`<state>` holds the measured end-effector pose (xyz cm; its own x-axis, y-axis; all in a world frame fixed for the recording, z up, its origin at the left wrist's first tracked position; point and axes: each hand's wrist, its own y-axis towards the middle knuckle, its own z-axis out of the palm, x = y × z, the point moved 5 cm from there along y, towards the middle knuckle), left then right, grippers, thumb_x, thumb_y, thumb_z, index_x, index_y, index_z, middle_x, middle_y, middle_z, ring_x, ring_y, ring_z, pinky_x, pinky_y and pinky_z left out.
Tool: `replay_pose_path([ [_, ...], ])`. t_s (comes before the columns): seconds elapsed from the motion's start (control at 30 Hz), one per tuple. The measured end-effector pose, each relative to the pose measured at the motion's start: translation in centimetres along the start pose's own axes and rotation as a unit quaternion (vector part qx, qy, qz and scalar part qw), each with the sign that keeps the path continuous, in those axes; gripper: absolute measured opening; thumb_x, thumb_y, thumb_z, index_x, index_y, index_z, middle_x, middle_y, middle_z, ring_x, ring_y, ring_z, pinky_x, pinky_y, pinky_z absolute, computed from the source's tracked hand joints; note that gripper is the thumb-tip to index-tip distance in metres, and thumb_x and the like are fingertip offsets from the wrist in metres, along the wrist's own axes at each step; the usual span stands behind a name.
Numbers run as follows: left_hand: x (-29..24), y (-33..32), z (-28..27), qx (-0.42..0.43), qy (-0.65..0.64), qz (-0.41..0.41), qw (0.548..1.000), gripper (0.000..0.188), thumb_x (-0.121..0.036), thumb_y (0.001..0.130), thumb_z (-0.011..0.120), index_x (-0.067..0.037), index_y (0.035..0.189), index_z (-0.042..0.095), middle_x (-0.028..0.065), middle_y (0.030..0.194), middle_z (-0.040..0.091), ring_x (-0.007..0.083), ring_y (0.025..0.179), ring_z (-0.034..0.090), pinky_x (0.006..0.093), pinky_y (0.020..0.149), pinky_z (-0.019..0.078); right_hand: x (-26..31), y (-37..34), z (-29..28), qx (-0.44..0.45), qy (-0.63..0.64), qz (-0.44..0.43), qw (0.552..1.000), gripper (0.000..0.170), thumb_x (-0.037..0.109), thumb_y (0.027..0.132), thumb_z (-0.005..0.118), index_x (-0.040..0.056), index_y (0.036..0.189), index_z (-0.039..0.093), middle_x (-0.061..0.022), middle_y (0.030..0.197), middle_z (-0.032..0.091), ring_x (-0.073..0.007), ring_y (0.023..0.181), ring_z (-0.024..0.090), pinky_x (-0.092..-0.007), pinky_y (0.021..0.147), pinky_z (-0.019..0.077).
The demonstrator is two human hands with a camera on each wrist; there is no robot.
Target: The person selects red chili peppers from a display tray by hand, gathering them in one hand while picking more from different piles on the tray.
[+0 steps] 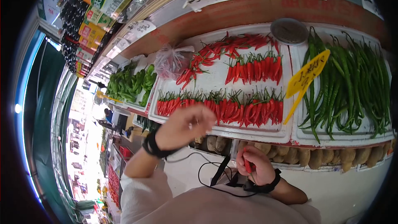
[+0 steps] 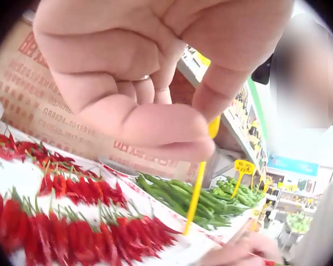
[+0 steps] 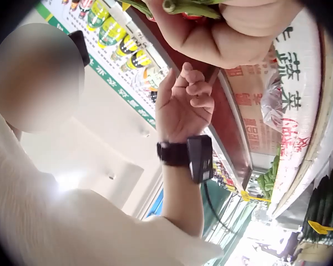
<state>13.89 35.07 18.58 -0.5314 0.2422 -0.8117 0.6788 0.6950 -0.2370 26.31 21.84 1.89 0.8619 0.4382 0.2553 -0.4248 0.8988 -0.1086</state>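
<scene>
My right hand grips red chilli peppers close to my body, below the tray edge. Their green stems poke out of the fist at the top of the right wrist view. Over the front of the white foam tray hovers my left hand, its fingers loosely bent and nothing in them. It overlaps the front row of red chillies in the head view. Behind that row lie a shorter neat row and a loose heap of chillies.
Long green peppers fill the tray on the right, with a yellow price tag at its border. A plastic bag and a round dish sit at the back. Green peppers lie left, brown root vegetables below.
</scene>
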Motion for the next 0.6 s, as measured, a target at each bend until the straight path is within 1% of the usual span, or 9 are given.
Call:
replay_pose_path([
  [0.07, 1.9, -3.6, 2.3, -0.019, -0.110, -0.025, 0.993, 0.023, -0.004, 0.089, 0.063, 0.000, 0.110, 0.056, 0.0071, 0.105, 0.061, 0.0147, 0.098, 0.060, 0.0285, 0.085, 0.0476, 0.1, 0.9, 1.0, 0.015, -0.043, -0.016, 0.999, 0.015, 0.012, 0.096, 0.048, -0.0002, 0.101, 0.055, -0.0044, 0.077, 0.052, -0.0090, 0.060, 0.045, -0.0235, 0.050, 0.0347],
  [0.2, 5.7, -7.0, 8.3, -0.073, -0.343, 0.048, 0.935, 0.053, -0.014, 0.090, 0.060, 0.000, 0.137, 0.037, 0.0133, 0.138, 0.042, 0.0230, 0.130, 0.040, 0.0404, 0.108, 0.0317, -1.1, 2.6, 3.6, 0.044, -0.194, -0.056, 0.978, 0.013, 0.009, 0.095, 0.051, 0.0002, 0.103, 0.056, -0.0029, 0.080, 0.053, -0.0073, 0.063, 0.047, -0.0214, 0.053, 0.0368],
  [0.23, 7.2, -7.7, 9.6, -0.096, -0.423, 0.026, 0.901, 0.057, -0.016, 0.092, 0.061, -0.002, 0.140, 0.033, 0.0084, 0.132, 0.046, 0.0158, 0.124, 0.045, 0.0347, 0.102, 0.0377, -1.7, 3.1, 4.3, 0.045, -0.261, -0.071, 0.962, 0.013, 0.008, 0.095, 0.051, -0.0001, 0.103, 0.056, -0.0036, 0.082, 0.054, -0.0082, 0.065, 0.048, -0.0216, 0.055, 0.0381],
  [0.3, 8.5, -8.9, 11.8, -0.111, -0.586, -0.049, 0.801, 0.056, -0.035, 0.095, 0.054, -0.005, 0.138, 0.035, 0.0085, 0.133, 0.046, 0.0182, 0.124, 0.045, 0.0356, 0.104, 0.0365, -2.7, 4.1, 6.2, 0.056, -0.359, -0.124, 0.923, 0.011, 0.006, 0.094, 0.051, -0.0009, 0.101, 0.057, -0.0025, 0.088, 0.054, -0.0082, 0.075, 0.051, -0.0213, 0.066, 0.0411],
  [0.33, 8.7, -9.1, 12.4, -0.108, -0.650, -0.038, 0.751, 0.055, -0.039, 0.096, 0.050, -0.006, 0.138, 0.036, 0.0083, 0.131, 0.047, 0.0190, 0.122, 0.046, 0.0354, 0.103, 0.0373, -3.4, 5.0, 6.2, 0.076, -0.456, -0.144, 0.875, 0.009, 0.004, 0.093, 0.051, -0.0017, 0.098, 0.056, -0.0040, 0.089, 0.055, -0.0102, 0.081, 0.053, -0.0226, 0.070, 0.0414],
  [0.43, 10.7, -10.2, 12.1, -0.177, -0.725, -0.041, 0.664, 0.052, -0.045, 0.097, 0.045, -0.009, 0.134, 0.040, 0.0079, 0.128, 0.049, 0.0202, 0.120, 0.049, 0.0355, 0.102, 0.0385, -5.4, 7.1, 7.7, 0.066, -0.552, -0.202, 0.806, 0.010, 0.002, 0.089, 0.054, -0.0019, 0.098, 0.056, -0.0079, 0.087, 0.054, -0.0154, 0.079, 0.054, -0.0255, 0.070, 0.0429],
  [0.5, 12.1, -10.9, 11.4, -0.171, -0.757, -0.014, 0.630, 0.048, -0.043, 0.098, 0.043, -0.009, 0.132, 0.042, 0.0079, 0.129, 0.049, 0.0206, 0.122, 0.048, 0.0362, 0.104, 0.0376, -7.3, 8.4, 8.0, 0.049, -0.601, -0.185, 0.776, 0.012, 0.002, 0.087, 0.054, -0.0019, 0.098, 0.056, -0.0101, 0.086, 0.053, -0.0187, 0.078, 0.055, -0.0266, 0.070, 0.0433],
  [0.57, 14.1, -11.8, 10.9, -0.173, -0.770, -0.013, 0.614, 0.050, -0.044, 0.098, 0.039, -0.009, 0.135, 0.040, 0.0117, 0.138, 0.044, 0.0259, 0.128, 0.044, 0.0420, 0.108, 0.0334, -8.8, 9.8, 8.0, 0.029, -0.625, -0.213, 0.750, 0.011, 0.007, 0.087, 0.056, 0.0005, 0.096, 0.057, -0.0119, 0.084, 0.054, -0.0266, 0.074, 0.058, -0.0311, 0.065, 0.0453],
  [0.6, 15.1, -12.3, 10.6, -0.188, -0.785, -0.015, 0.591, 0.050, -0.044, 0.098, 0.039, -0.008, 0.133, 0.043, 0.0117, 0.136, 0.047, 0.0258, 0.128, 0.044, 0.0405, 0.107, 0.0341, -9.5, 10.5, 8.2, 0.020, -0.635, -0.223, 0.739, 0.011, 0.009, 0.087, 0.057, 0.0017, 0.095, 0.057, -0.0129, 0.083, 0.055, -0.0305, 0.072, 0.060, -0.0334, 0.063, 0.0463],
])
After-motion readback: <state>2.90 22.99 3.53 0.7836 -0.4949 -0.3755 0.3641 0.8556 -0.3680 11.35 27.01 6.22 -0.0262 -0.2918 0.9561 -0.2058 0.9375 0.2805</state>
